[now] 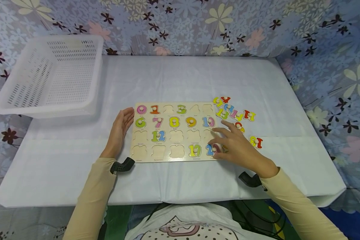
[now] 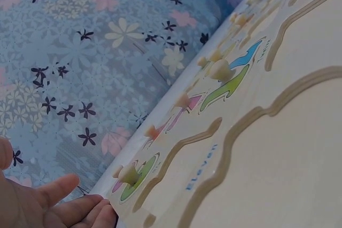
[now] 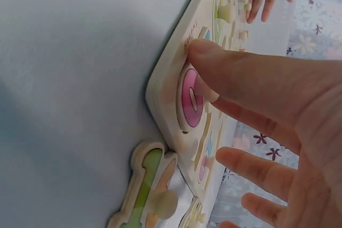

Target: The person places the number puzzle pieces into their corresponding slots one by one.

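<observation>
A wooden number puzzle board (image 1: 168, 141) lies flat, with some numbers seated and several recesses bare. My left hand (image 1: 118, 131) rests along its left edge, fingers straight; the left wrist view shows the fingertips (image 2: 99, 206) right at the board's corner. At the lower right corner, my right hand (image 1: 243, 150) pinches the knob of the number 20 piece (image 3: 192, 97) between thumb and forefinger. Its pink zero and blue two lie over the last recess, slightly tilted. The other fingers of that hand are spread. A green and orange piece (image 3: 144, 185) lies beside the board's corner, partly under the hand.
Loose number pieces lie right of the board, among them a yellow and red 18 (image 1: 256, 142), an 11 (image 1: 249, 115) and a green and yellow 13 (image 1: 223, 114). A white plastic basket (image 1: 48, 113) stands at the back left of the white-covered table (image 1: 168, 78).
</observation>
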Tool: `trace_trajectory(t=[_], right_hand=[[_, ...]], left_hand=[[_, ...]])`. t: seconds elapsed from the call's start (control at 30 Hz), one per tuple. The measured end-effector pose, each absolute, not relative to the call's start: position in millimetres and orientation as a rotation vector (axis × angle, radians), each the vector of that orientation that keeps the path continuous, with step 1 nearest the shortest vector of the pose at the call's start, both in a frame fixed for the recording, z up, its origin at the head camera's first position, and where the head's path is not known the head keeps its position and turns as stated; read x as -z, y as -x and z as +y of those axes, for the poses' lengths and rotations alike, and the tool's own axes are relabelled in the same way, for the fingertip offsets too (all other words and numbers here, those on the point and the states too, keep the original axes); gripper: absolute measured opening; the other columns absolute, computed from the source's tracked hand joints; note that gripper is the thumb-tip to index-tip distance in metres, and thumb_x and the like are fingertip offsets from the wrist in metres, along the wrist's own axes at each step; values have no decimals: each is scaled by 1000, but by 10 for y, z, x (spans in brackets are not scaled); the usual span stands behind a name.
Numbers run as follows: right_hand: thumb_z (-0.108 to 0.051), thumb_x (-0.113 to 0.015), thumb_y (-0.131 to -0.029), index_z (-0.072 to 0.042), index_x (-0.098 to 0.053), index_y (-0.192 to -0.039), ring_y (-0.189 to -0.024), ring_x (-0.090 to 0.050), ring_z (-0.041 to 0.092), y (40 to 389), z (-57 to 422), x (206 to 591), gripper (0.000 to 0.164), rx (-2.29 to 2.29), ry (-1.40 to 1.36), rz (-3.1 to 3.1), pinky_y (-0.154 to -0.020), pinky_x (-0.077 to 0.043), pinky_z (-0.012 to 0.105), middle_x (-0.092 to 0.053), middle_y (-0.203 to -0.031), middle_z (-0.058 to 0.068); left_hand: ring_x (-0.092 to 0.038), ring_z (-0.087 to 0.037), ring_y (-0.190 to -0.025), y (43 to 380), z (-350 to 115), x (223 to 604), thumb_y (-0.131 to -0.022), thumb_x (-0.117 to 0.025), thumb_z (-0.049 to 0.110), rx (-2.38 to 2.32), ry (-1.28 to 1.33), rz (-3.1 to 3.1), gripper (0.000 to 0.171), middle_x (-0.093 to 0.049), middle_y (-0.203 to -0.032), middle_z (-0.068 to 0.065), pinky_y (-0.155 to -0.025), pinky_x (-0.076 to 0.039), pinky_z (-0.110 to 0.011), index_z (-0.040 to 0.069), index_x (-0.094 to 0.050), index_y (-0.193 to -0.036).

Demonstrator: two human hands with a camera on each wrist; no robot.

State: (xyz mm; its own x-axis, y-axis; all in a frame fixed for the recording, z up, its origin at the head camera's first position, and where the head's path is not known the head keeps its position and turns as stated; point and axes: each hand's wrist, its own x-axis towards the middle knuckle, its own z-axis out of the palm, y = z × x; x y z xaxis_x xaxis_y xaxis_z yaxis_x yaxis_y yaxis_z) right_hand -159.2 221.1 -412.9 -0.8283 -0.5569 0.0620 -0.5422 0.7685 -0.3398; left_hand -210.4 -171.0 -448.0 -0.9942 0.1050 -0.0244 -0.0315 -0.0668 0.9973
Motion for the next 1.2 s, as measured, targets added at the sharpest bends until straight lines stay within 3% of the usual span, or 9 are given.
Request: trace_trajectory(t=[0.27,0.43,0.67,0.9,1.2], right_hand=[[-29,-87,-71,-17,-75,-101,-138,-22,41,1605,2251,4121,35,564,924,2935,-109,-25,64,-56,-132,14],[-23,-89,-69,-12,-74,-106,-139,-21,41,1684,2408,4011,42,534,817,2998,-113,-20,61,-54,-133,17],[-17,-88,-69,-7,-73,-108,-136,-22,47,1931,2791,3784,43,411,712,3088,-105,-22,72,-53,-131,23],[-13,-81,-77,0,-68,-114,-132,-20,56,2286,3312,3941,41,318,498,3071,-107,-16,73,-48,-130,33],[-14,-76,-83,-9,-61,-131,-132,-11,61,2546,3460,4077,51,281,430,2900,-98,-16,82,-41,-137,35]], left_hand=[[-26,-22,-142,2110,-1714,4495,-106,-23,45,-2234,-82,2076,64,-28,-154,-16,-116,-25,-27,-4,-26,-148],[-27,-21,-142,2104,-1711,4495,-106,-23,45,-2233,-74,2079,64,-28,-154,-16,-116,-25,-27,-4,-26,-148],[-27,-21,-142,2105,-1703,4485,-106,-23,44,-2228,-68,2085,64,-29,-154,-16,-116,-25,-27,-4,-27,-148],[-26,-21,-142,2097,-1691,4475,-106,-22,45,-2221,-76,2088,64,-28,-154,-16,-116,-24,-27,-3,-26,-148],[-26,-22,-142,2085,-1694,4480,-106,-22,45,-2217,-88,2104,64,-28,-154,-16,-117,-24,-28,-3,-27,-148]])
